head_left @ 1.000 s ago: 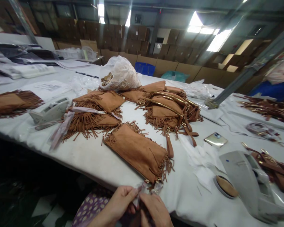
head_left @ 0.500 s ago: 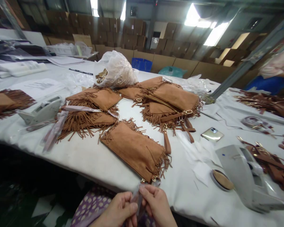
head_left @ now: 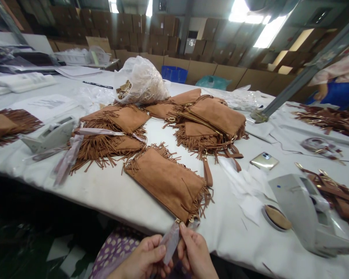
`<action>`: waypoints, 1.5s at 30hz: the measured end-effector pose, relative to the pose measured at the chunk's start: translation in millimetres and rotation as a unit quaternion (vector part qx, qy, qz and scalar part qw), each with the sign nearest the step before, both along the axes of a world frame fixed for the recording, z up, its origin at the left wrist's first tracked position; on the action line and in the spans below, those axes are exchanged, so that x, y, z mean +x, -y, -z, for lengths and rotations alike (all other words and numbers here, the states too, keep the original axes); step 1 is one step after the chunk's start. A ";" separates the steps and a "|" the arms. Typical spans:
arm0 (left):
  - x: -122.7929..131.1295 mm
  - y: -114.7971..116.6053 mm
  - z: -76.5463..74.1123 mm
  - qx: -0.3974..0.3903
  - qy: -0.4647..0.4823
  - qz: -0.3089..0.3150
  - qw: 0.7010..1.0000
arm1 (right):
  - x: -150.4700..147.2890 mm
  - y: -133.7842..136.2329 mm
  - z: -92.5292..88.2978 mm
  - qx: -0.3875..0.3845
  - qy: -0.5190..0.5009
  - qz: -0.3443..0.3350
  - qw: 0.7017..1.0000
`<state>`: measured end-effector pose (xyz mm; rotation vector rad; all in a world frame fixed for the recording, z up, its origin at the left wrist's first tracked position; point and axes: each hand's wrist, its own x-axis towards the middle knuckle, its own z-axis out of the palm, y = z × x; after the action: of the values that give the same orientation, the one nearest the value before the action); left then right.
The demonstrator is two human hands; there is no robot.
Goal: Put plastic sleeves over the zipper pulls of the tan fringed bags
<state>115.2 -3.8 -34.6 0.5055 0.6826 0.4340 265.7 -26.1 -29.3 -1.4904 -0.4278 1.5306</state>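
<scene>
A brown fringed suede bag (head_left: 165, 184) lies at the table's front edge, gold rings at its near corner. From that corner hangs a strap in a thin, cloudy plastic wrap (head_left: 171, 243). My left hand (head_left: 152, 254) pinches the wrapped strap from the left, thumb on top. My right hand (head_left: 194, 248) closes its thumb and fingers at the strap's upper right edge, just below the rings. The strap's lower end is hidden behind my fingers. Beyond the bag are a left pile of fringed bags (head_left: 110, 131) and a right pile (head_left: 213, 118) with a wrist strap (head_left: 207, 170) dangling.
Tape dispensers stand on the left (head_left: 50, 133) and right (head_left: 304, 213). Near the right one are a phone (head_left: 264, 160), an oval brown-topped piece (head_left: 277, 217) and brown straps (head_left: 336, 193). A stuffed plastic bag (head_left: 141, 83) sits behind. A metal post (head_left: 291, 81) rises at right; a co-worker's arm (head_left: 322, 89) is beyond.
The wrapped strap has turned in my hands and shows a broader face, with my hands slightly farther apart. Fingers at the right edge are gone; a co-worker's hand shows farther back.
</scene>
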 end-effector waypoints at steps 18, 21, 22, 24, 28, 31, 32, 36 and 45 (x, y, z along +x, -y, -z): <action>22.2 -16.4 -2.9 0.135 -0.101 0.000 0.986 | 0.6 -5.4 -5.1 0.018 -0.018 -0.027 0.999; 24.8 -14.9 -0.5 0.124 -0.089 -0.010 0.988 | 4.8 -2.6 -3.7 0.009 0.019 -0.045 0.999; 24.7 -14.5 -0.1 0.119 -0.081 -0.008 0.989 | 5.8 -1.8 -3.7 0.013 0.020 -0.064 0.998; 23.9 -14.2 0.4 0.113 -0.070 0.001 0.991 | 6.6 -0.7 -4.2 0.024 0.006 -0.099 0.995; 21.5 -15.7 0.8 0.111 -0.075 0.021 0.991 | 4.6 0.9 -5.8 0.037 -0.021 -0.098 0.994; 18.8 -18.0 -0.2 0.098 -0.075 0.027 0.992 | 3.4 1.8 -5.6 0.044 -0.014 -0.095 0.994; 17.9 -18.8 -0.9 0.095 -0.073 0.029 0.992 | 3.4 1.9 -5.2 0.048 -0.012 -0.098 0.994; 16.5 -21.1 -3.9 0.084 -0.076 0.021 0.993 | 3.9 1.0 -3.8 0.063 -0.018 -0.109 0.992; 17.4 -25.0 -3.9 0.161 -0.122 0.033 0.979 | 3.4 -2.2 -6.5 0.045 -0.028 -0.070 0.996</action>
<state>132.5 21.1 -30.7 0.8960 0.8333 0.4258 269.2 -24.0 -22.7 -1.3684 -0.5703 1.6362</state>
